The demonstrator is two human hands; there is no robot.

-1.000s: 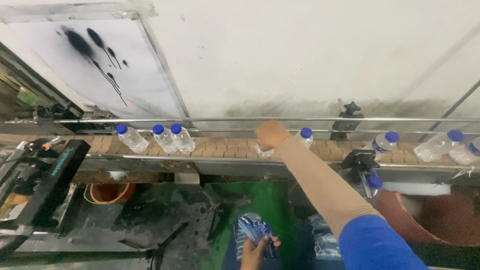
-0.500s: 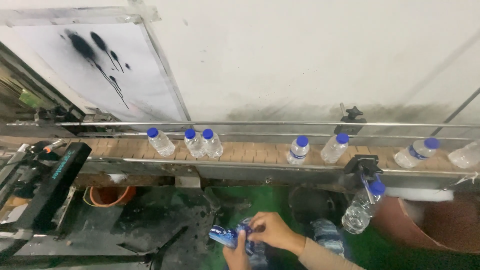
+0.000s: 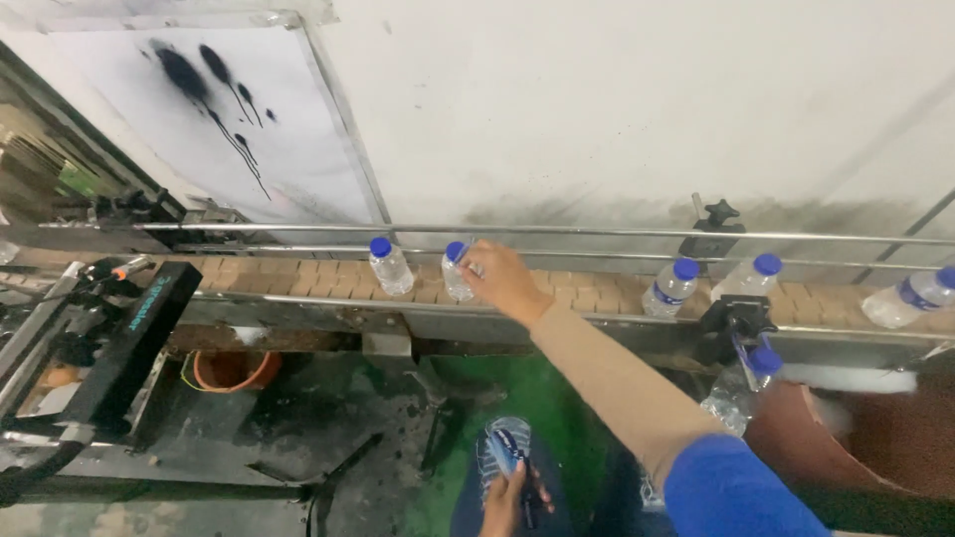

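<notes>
Conveyor (image 3: 298, 273) of tan slats carries capped clear bottles along the wall. The right hand (image 3: 502, 280) closes loosely round one bottle (image 3: 458, 272) on the belt; a jerky grip could topple it into its neighbour (image 3: 390, 267). The left hand (image 3: 505, 497), low down, pinches a bundle of blue-printed labels (image 3: 502, 447).

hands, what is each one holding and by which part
Right hand grips a clear blue-capped bottle by its side on the conveyor; left hand holds blue labels by their lower end.
</notes>
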